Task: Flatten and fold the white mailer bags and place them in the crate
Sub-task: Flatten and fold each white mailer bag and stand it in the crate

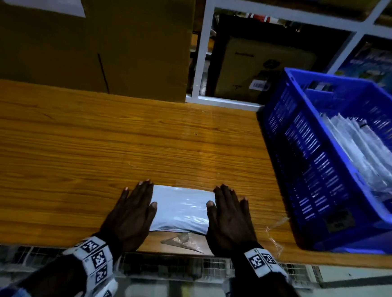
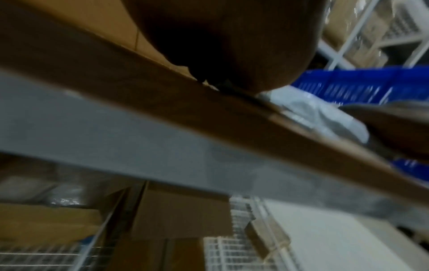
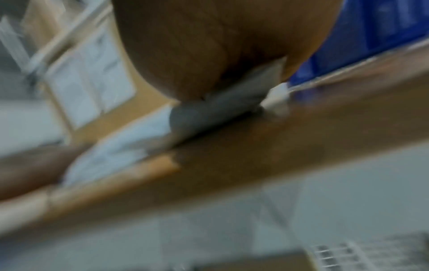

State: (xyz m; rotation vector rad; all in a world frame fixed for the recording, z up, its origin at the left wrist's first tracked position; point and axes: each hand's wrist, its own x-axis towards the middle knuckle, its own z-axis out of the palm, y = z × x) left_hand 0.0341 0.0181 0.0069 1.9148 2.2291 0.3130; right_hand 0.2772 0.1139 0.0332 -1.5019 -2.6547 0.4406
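Head view shows a white folded plastic mailer bag (image 1: 180, 209) lying flat on the wood-grain desk (image 1: 97, 140), close to its near edge, with one hand on each end. Flat and spread, the left hand (image 1: 132, 213) rests palm down over the bag's left end, its thumb lying on the plastic. Also flat and spread, the right hand (image 1: 229, 217) covers the right end, thumb on the bag. Neither hand pinches anything; both press. To the right, well apart from the bag, stands a blue slatted plastic crate (image 1: 325, 163) that already holds a leaning stack of white folded bags (image 1: 363, 156). A scrap of clear film (image 1: 183, 240) lies just in front of the bag.

Both wrist views are blurred and show little beyond a palm over pale plastic at the desk edge.

By its glossy, softly wrinkled skin, the bag looks light, limp and slippery, and a little air may still puff it up, so the fold could spring open once pressure lifts. A sound hold would probably be a pinch across the folded layers at one short end, or at both ends together, keeping the layers clamped on the way to the crate
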